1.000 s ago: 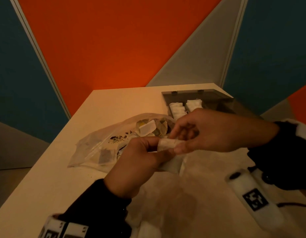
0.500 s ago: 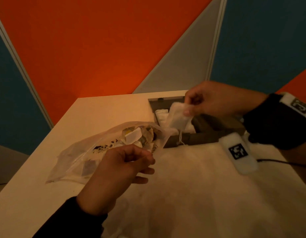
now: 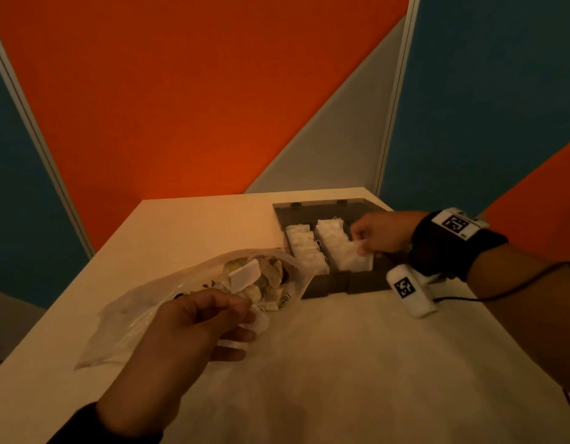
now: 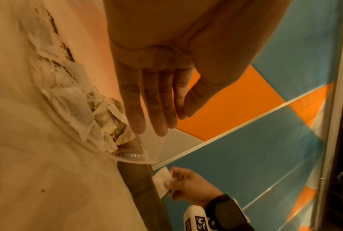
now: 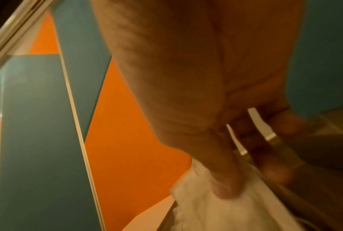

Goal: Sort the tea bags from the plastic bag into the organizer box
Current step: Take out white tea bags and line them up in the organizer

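A clear plastic bag [image 3: 143,315] of loose tea bags [image 3: 261,280] lies at the table's left, its mouth toward the dark grey organizer box [image 3: 341,285]. My left hand [image 3: 245,315] is at that mouth, thumb against index finger on the bag's edge. The left wrist view shows that hand [image 4: 178,117] with straight fingers above the bag [image 4: 73,101]. My right hand [image 3: 360,248] pinches a white tea bag [image 3: 357,262] at the near end of the box's second row [image 3: 333,238]. A first row [image 3: 304,248] stands to its left. The right wrist view shows the thumb pressed on the tea bag [image 5: 206,207].
The box lid [image 3: 325,206] lies open behind the box, close to the table's far edge. A white device with a black marker [image 3: 410,290] lies on the table just right of the box, and its cable [image 3: 501,293] runs off to the right. Coloured wall panels stand behind.
My right hand took the tea bag from between both hands, carried it right and lowered it into the box's second row. The left hand stayed at the bag's mouth.
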A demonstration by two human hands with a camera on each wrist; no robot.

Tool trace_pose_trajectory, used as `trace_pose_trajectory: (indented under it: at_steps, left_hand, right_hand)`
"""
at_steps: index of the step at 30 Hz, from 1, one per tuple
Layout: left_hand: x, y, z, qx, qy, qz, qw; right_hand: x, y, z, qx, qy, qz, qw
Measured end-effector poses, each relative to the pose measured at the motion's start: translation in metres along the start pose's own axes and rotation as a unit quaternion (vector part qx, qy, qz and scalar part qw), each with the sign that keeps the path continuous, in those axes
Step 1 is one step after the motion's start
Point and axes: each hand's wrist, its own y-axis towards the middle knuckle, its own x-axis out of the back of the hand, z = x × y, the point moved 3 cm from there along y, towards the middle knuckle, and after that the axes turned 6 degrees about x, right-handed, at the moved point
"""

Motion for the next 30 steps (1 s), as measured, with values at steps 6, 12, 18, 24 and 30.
trace_pose_trajectory:
  at_steps: [6,12,18,24,30]
  left_hand:
    - [0.009,0.008,0.002,-0.019,0.000,-0.034,0.999]
    - [0.012,0.019,0.005,-0.032,0.036,-0.047,0.998]
    - [0.018,0.037,0.003,-0.062,0.075,-0.062,0.993]
    - [0.000,0.069,-0.007,-0.101,0.186,-0.017,0.977]
    - [-0.010,0.130,0.002,-0.078,0.506,-0.008,0.859]
  right_hand:
    - [-0.004,0.019,0.007,-0.023,-0.030,0.116,0.992]
    - [-0.014,0.045,0.001,-0.055,-0.046,0.101,0.992]
    - [-0.012,0.043,0.012,-0.066,-0.065,0.014,0.996]
    - [0.010,0.004,0.082,0.012,-0.156,-0.197,0.968]
    - [-0.028,-0.034,0.162,0.180,-0.078,-0.027,0.980]
